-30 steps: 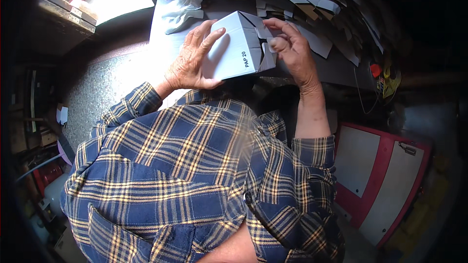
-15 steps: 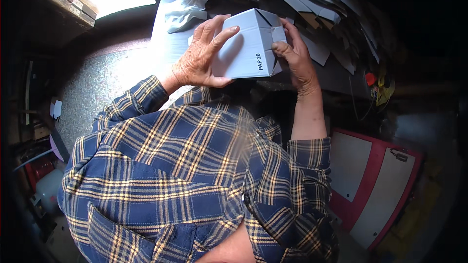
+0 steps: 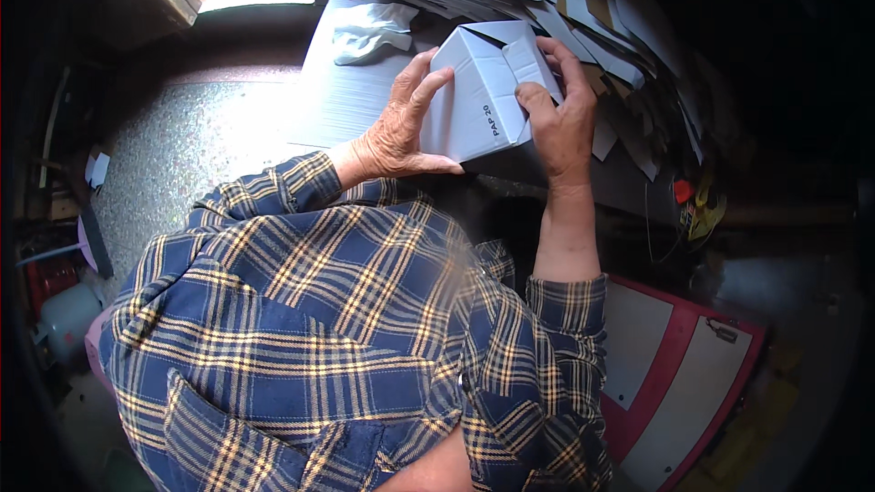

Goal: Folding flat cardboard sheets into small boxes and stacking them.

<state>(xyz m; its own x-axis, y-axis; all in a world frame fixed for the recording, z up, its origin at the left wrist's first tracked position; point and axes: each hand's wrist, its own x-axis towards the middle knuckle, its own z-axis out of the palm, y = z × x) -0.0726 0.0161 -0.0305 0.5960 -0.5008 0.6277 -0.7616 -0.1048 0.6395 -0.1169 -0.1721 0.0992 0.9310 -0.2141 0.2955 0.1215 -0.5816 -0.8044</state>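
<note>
Both hands are on the white cardboard box (image 3: pixel 481 96), held up just above the near edge of the grey table (image 3: pixel 342 105). The left hand (image 3: pixel 398 132) is clamped along the box's left side, fingers spread up the panel and thumb tucked under the lower edge. The right hand (image 3: pixel 562 118) grips the opposite side, fingers curled over the top right corner, thumb pressing on the folded end flaps that face the camera. Those flaps meet in a slanted seam, with small dark print on the lower one. Beyond the box, toward the far edge of the table, a heap of flat cardboard blanks (image 3: pixel 565 9) fans out in white and brown, spilling over to the right edge. A crumpled white cloth (image 3: pixel 369 29) lies on the table toward its far left corner, well apart from the hands. The blue and yellow plaid sleeves (image 3: pixel 301 187) come up from below. Off the table, low on the right, stands a red-framed panel (image 3: pixel 679 374) on the floor, and a speckled floor (image 3: pixel 196 150) shows bright to the left.
</note>
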